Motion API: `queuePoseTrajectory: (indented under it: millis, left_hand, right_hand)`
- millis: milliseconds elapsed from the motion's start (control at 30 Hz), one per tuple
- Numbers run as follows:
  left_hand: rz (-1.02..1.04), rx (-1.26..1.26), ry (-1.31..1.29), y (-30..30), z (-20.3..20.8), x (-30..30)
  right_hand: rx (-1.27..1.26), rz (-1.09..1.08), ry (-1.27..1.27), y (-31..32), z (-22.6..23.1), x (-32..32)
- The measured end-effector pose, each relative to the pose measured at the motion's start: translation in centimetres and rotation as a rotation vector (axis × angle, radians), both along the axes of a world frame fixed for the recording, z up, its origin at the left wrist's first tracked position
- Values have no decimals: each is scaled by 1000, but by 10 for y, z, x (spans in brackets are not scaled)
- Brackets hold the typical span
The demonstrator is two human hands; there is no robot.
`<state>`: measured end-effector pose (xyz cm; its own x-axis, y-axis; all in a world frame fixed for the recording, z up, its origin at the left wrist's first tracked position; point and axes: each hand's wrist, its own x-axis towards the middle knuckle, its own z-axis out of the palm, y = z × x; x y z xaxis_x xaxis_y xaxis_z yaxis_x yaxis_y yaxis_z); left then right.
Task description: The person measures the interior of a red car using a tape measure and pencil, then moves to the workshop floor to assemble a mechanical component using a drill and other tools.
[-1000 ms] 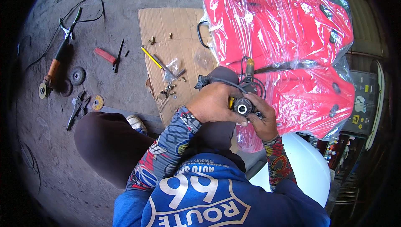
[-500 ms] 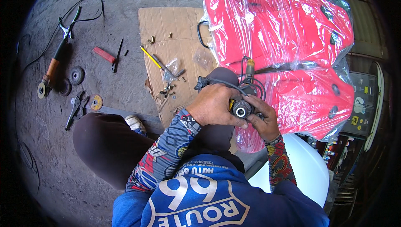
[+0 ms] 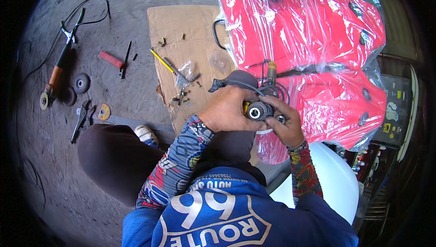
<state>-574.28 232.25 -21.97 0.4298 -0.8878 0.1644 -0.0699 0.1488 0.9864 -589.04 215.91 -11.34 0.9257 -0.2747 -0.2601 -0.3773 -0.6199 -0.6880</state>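
Observation:
Over my lap I hold a corded power drill, its toothed chuck [image 3: 258, 111] facing up toward me. My left hand [image 3: 227, 109] wraps round the drill from the left, behind the chuck, where a bit of yellow casing shows. The fingers of my right hand [image 3: 287, 122] press on the chuck's right side. A small round metal piece [image 3: 281, 119] shows among those fingers; its kind is unclear. Dark cable [image 3: 284, 91] loops just beyond my hands, beside an amber-coloured handle-like piece [image 3: 271, 71]. Most of the drill's body is hidden by my hands.
Red seats [image 3: 313, 33] in clear plastic lie at the right. Cardboard [image 3: 200, 29] ahead carries bolts, a yellow pencil-like stick [image 3: 162, 61] and small plastic bags. On the floor at left are an angle grinder [image 3: 54, 78], discs [image 3: 81, 83], locking pliers [image 3: 81, 119] and a red-handled tool [image 3: 111, 59].
The chuck and both hands have shifted slightly left and up. My right fingers have slid on the chuck, and the small round metal piece now shows more plainly.

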Motion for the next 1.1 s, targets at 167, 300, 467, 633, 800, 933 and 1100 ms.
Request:
queuePoseTrajectory:
  millis: [167, 300, 467, 633, 800, 933, 1100]
  left_hand:
    - [35, -49, 216, -2, -13, 7]
    - [202, -48, 394, -8, -22, 5]
    - [209, -56, 606, -11, -30, 7]
    - [251, 162, 662, -12, -43, 10]
    - [272, 178, 773, -22, -63, 11]
    - [280, 178, 830, -27, -75, 11]
    - [236, 85, 940, -31, -77, 7]
  right_hand:
    - [-33, -61, 82, 5, 1, 22]
    - [94, -154, 137, -2, -3, 42]
    - [371, -165, 116, -16, -5, 61]
    - [403, -233, 202, -31, -4, 81]
    - [309, -65, 148, -48, -21, 110]
    - [617, -106, 214, -68, -23, 121]
    - [593, 20, 250, -66, -26, 117]
